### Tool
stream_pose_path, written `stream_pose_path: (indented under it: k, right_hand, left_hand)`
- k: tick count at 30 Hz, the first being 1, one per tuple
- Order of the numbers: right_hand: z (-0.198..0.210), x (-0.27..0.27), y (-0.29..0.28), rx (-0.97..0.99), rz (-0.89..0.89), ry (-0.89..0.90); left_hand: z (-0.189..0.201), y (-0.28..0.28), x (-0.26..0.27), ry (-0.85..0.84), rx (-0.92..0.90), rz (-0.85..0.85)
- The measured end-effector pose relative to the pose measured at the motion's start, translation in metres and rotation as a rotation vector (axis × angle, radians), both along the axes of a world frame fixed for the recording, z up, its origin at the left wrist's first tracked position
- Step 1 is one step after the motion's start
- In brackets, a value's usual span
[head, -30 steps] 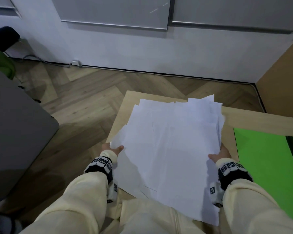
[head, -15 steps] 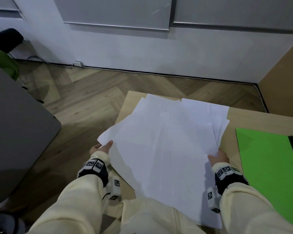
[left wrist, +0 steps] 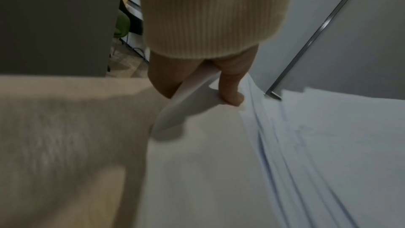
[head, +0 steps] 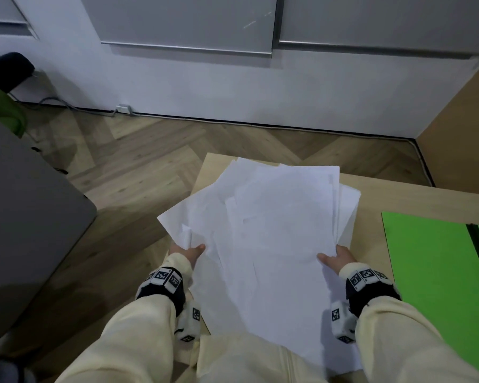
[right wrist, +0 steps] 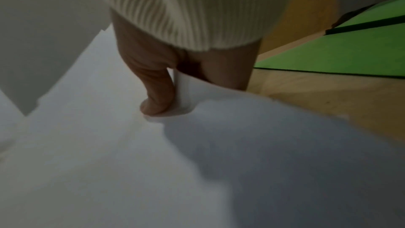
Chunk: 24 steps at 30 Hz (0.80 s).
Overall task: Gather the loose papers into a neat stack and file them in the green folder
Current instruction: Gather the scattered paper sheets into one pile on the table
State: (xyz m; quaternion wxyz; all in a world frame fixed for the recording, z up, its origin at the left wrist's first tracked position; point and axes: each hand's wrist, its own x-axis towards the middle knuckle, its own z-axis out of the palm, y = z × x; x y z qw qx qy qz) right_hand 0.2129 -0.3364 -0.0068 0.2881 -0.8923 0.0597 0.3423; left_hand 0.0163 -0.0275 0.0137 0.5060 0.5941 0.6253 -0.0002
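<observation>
White papers (head: 274,239) now bunched tighter over the table (head: 371,194), left hand (head: 186,252) and right hand (head: 340,258) pinching the edges; still ragged, folder (head: 432,272) waits right.

You drew the papers (head: 274,230) in toward the table's (head: 371,194) left corner, squaring their right edges; your left hand (head: 187,252) apparently crumpled one sheet's edge while your right hand (head: 336,258) pinched tighter.

Herringbone wood floor (head: 138,172), white wall (head: 233,87)
</observation>
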Motion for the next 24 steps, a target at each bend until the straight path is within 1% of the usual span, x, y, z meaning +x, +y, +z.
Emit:
stream_pose_path:
  k: [3,6,8,10,11,12,13,15,17,20,22,23,24]
  right_hand:
    - [0.001,0.001,-0.007,0.041,-0.032,-0.002]
    - [0.001,-0.009,0.004,0.006,0.037,0.014]
    - [0.0,-0.019,0.022,0.053,0.126,-0.002]
    - [-0.004,-0.022,0.036,0.111,0.167,-0.019]
    - [-0.005,-0.022,0.04,0.143,0.132,-0.02]
    - [-0.006,-0.019,0.041,0.175,0.072,-0.03]
    - [-0.008,-0.016,0.04,0.202,-0.004,-0.05]
    - [-0.013,-0.01,0.036,0.207,-0.116,-0.096]
    - [-0.018,-0.013,0.038,0.188,-0.142,-0.105]
    - [-0.025,-0.028,0.054,0.229,0.013,-0.038]
    - [-0.026,-0.033,0.059,0.238,0.108,-0.011]
    - [-0.025,-0.031,0.057,0.243,0.103,-0.028]
    - [-0.022,-0.028,0.053,0.241,0.054,-0.078]
  left_hand:
    - [0.002,0.011,-0.002,0.05,-0.028,-0.055]
    - [-0.005,0.004,0.003,0.088,-0.039,-0.081]
    - [-0.02,-0.003,0.013,0.16,-0.108,-0.103]
    - [-0.033,-0.004,0.023,0.171,-0.144,-0.135]
    - [-0.027,-0.008,0.026,0.145,-0.153,-0.138]
    - [-0.025,-0.008,0.027,0.092,-0.153,-0.101]
    - [-0.02,-0.006,0.027,0.005,-0.157,-0.036]
    - [-0.023,0.002,0.025,-0.112,-0.199,0.045]
    - [-0.032,0.002,0.024,-0.125,-0.229,0.023]
    - [-0.052,-0.007,0.029,-0.015,-0.181,-0.028]
    - [-0.04,-0.012,0.033,0.053,-0.165,-0.076]
    - [-0.031,-0.014,0.034,0.081,-0.157,-0.09]
    - [-0.027,-0.013,0.034,0.11,-0.155,-0.098]
